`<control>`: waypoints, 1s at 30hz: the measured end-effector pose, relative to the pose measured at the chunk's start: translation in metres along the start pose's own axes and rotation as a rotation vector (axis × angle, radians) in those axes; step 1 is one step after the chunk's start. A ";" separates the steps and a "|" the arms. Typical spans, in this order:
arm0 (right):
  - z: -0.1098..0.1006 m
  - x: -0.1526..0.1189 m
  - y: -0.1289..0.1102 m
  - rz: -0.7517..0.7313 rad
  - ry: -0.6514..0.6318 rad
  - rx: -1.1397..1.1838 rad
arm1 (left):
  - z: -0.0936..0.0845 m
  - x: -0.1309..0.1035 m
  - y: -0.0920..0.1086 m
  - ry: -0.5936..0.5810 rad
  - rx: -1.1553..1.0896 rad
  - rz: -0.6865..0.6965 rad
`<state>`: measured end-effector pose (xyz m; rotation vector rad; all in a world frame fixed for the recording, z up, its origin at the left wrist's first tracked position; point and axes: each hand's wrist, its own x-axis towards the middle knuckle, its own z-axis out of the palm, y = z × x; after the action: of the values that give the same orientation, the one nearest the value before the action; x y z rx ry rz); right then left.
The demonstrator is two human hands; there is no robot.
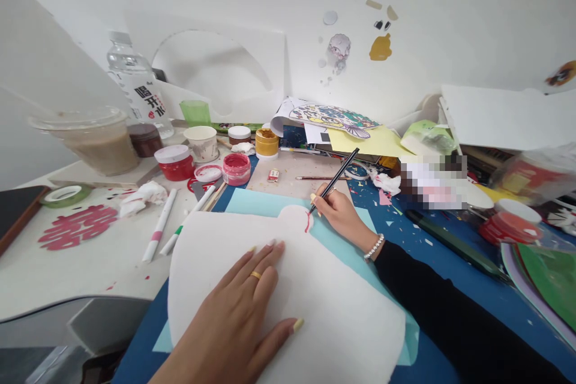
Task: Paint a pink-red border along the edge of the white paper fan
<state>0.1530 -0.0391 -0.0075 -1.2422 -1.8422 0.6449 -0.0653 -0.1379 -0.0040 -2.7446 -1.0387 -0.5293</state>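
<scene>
A large white cut-out sheet (333,306) with a rounded bump at its top lies over light blue paper (247,200). My left hand (234,306) rests flat on the white sheet, fingers stretched out, a gold ring on one of them. In my right hand (337,210) is a thin black paintbrush (337,176), pinched near its lower end and tilted up to the right. Its tip meets the bump's right edge, where a short red stroke (307,225) shows. An open jar of pinkish-red paint (236,168) stands beyond the sheet.
To the left are white markers (159,225), a red paper cut-out (78,226), green tape (65,194), a drink cup (101,144) and a water bottle (139,87). A yellow paint jar (267,143) stands behind. On the right lie a dark green cutter (454,244) and a red-paint jar (510,225).
</scene>
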 end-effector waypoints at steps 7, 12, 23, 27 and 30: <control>-0.001 -0.001 0.002 0.011 -0.008 0.023 | -0.002 0.001 0.002 -0.017 0.002 -0.007; 0.000 -0.001 0.004 0.014 0.016 0.051 | 0.001 -0.001 0.001 -0.014 -0.007 -0.015; -0.003 0.000 0.011 0.067 0.243 0.009 | -0.002 0.000 0.001 -0.005 0.009 -0.011; -0.006 0.001 0.016 0.119 0.307 -0.007 | 0.000 -0.001 0.001 0.004 -0.002 -0.009; -0.006 0.003 0.017 0.142 0.294 -0.036 | 0.003 -0.002 0.000 0.006 0.003 -0.002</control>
<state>0.1668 -0.0301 -0.0164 -1.4194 -1.5394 0.4775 -0.0657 -0.1385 -0.0076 -2.7381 -1.0395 -0.5353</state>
